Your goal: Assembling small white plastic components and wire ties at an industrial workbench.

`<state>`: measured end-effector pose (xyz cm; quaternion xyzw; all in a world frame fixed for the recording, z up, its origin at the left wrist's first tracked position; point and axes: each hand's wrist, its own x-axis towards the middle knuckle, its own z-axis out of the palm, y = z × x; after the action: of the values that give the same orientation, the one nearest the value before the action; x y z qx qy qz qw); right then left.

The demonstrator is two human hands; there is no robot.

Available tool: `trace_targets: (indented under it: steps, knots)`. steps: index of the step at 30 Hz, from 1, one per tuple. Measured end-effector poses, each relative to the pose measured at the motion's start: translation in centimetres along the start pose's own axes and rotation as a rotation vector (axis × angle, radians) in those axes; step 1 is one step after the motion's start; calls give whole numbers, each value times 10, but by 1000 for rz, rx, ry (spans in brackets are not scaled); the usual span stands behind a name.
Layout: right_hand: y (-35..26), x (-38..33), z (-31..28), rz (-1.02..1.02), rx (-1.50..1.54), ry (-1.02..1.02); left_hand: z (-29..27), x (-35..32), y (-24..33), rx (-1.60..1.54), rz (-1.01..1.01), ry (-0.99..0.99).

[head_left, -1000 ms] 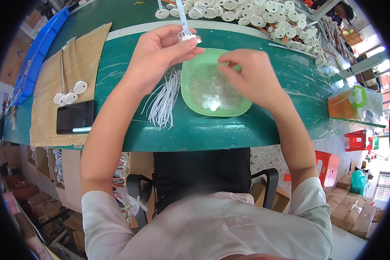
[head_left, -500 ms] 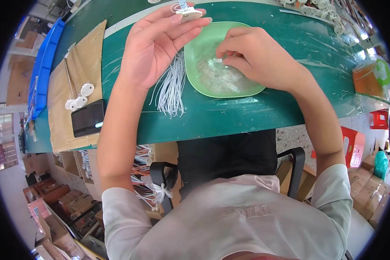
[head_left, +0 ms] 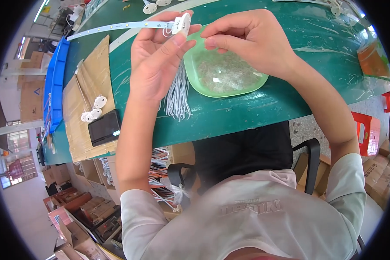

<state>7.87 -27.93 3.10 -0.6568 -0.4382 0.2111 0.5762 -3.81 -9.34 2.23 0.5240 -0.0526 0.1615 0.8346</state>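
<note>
Head view: my left hand (head_left: 154,65) is clamped on a white disc (head_left: 184,25), up over the bowl's far-left side, and an LED strip (head_left: 121,27) runs from it out to the left. Right hand (head_left: 255,43) is over the bowl (head_left: 197,84), thumb and finger drawn together; can't tell if anything is pinched. Hands apart, fingertips just beside each other.

Room: bare table (head_left: 221,115) between bowl and near edge, more right of the bowl up to an orange-filled container (head_left: 372,58). Chair (head_left: 242,156) sits just past the near edge.

In the way: white wires (head_left: 177,99) lie between left wrist and bowl. Left of that forearm, cardboard (head_left: 102,71) carries a phone (head_left: 104,128) and loose discs (head_left: 100,102); blue tray (head_left: 55,86) beyond. Strip crosses above the cardboard in view, its end near the tray.

Hard to see: right hand covers the bowl's far side, left hand the wires' top. Clear bits (head_left: 229,73) in the bowl blur together. Container is cut by the fisheye rim.
</note>
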Motion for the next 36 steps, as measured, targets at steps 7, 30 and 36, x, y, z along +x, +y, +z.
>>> trace_targets:
  steps: [7, 30, 36]
  knots:
    - [-1, -4, 9, -384, -103, 180, 3, -2, -6, -72, 23, -13]
    - [1, -2, 11, -841, -559, 298, 12, -7, -9, 50, 129, 82]
    - [-1, 0, 6, -879, -332, 230, 5, -6, -3, -102, 30, -133]
